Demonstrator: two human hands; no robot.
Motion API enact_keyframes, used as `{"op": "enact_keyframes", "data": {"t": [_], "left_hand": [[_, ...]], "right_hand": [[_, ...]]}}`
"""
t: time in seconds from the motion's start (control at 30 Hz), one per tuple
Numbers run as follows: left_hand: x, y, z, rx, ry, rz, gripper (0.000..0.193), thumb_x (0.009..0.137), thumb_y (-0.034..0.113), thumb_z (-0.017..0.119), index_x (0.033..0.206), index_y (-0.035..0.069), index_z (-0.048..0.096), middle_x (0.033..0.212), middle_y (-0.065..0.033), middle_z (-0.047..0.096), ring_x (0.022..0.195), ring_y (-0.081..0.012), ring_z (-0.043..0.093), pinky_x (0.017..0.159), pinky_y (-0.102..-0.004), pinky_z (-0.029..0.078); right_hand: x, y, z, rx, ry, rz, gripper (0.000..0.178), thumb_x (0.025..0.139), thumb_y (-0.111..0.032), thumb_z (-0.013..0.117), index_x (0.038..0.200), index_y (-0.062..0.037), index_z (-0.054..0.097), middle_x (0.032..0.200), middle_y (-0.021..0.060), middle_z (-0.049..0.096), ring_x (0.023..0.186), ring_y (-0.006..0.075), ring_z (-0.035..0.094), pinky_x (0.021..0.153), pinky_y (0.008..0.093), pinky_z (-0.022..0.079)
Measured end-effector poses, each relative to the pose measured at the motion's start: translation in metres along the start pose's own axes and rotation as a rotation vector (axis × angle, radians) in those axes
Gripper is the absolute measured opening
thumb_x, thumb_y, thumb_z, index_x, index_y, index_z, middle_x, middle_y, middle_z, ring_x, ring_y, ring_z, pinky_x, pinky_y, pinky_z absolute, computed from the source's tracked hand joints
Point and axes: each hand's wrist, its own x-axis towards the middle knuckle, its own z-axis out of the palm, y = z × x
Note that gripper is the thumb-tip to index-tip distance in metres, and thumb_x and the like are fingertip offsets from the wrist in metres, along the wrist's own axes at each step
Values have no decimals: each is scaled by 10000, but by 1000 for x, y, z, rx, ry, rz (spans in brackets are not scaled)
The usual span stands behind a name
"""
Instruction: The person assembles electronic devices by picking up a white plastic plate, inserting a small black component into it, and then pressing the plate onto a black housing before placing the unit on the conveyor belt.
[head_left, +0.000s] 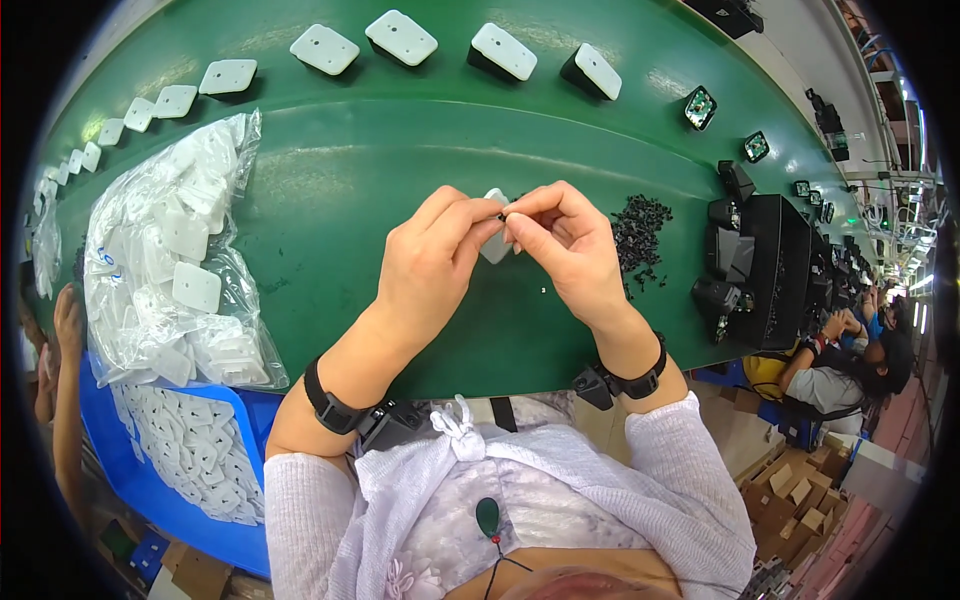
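Observation:
Over the green work surface, my left hand [432, 248] and my right hand [577, 250] meet with thumbs and index fingers pinched together. A tiny black part [502, 216] shows between the fingertips of both hands. Right behind and below the fingers is a white plastic cover plate [494, 247], partly hidden by them. Whether the plate rests on the table or is touched by my curled fingers, I cannot tell. To the right of my right hand lies a loose pile of small black parts [640, 232].
At left, a clear plastic bag [100, 290] holds white covers; below it stands a blue bin [130, 455] of white pieces. Black housings with white covers [402, 38] line the far belt. A black box [775, 280] and housings [733, 255] stand right. Other people [835, 375] sit nearby.

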Motion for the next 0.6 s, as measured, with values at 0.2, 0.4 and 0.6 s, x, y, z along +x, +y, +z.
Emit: {"op": "enact_keyframes", "data": {"t": [0.2,0.4,0.6], "left_hand": [[2,2,-2,-40,-6,-23,118,808,-39,661,909,15,631,796,-89,593,607,-224,608,517,-307,498],[0,3,-2,-142,-18,-92,111,826,-53,639,915,14,629,794,-83,585,582,-193,597,501,-296,488],[0,4,-2,-199,-28,-142,116,830,-57,632,921,15,628,791,-78,573,586,-175,594,503,-290,476]], "right_hand": [[-3,2,1,-219,64,-76,76,889,-24,631,959,-12,603,895,32,611,767,93,571,696,233,458],[-3,-6,1,-612,115,-325,83,833,1,669,879,-34,610,848,20,598,670,62,480,565,210,375],[-4,-3,0,-626,115,-367,107,828,7,683,894,-32,608,847,18,600,638,37,475,520,182,348]]}}
